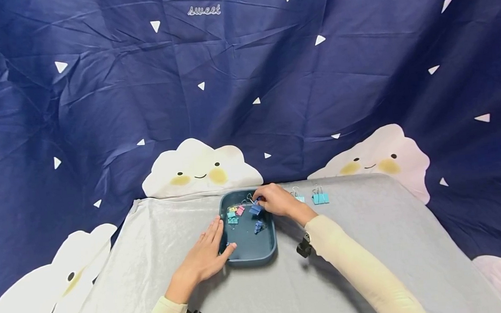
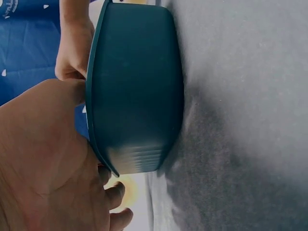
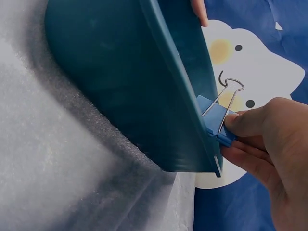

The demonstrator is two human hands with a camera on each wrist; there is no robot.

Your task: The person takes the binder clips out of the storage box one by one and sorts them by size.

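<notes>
A dark teal plastic bin [image 1: 251, 261] stands on the grey cloth. My right hand [image 1: 276, 200] reaches over its far right part and pinches a blue binder clip [image 3: 216, 119] between thumb and fingers, its wire handles sticking out. My left hand [image 1: 204, 252] rests on the bin's left rim, with the thumb over the edge and the other fingers extended along the side. Inside the bin lie another blue binder clip [image 1: 258, 227], turquoise clips [image 1: 233, 220], a pink clip [image 1: 240, 210] and a yellow clip [image 1: 233, 209] partly covered by others.
To the right of the bin, a turquoise binder clip [image 1: 320, 198] stands on the cloth-covered table [image 1: 366, 226]. Beside it a pale blue clip [image 1: 299, 198] is partly hidden by my right hand. A navy curtain [image 1: 246, 80] with cloud prints hangs behind the table.
</notes>
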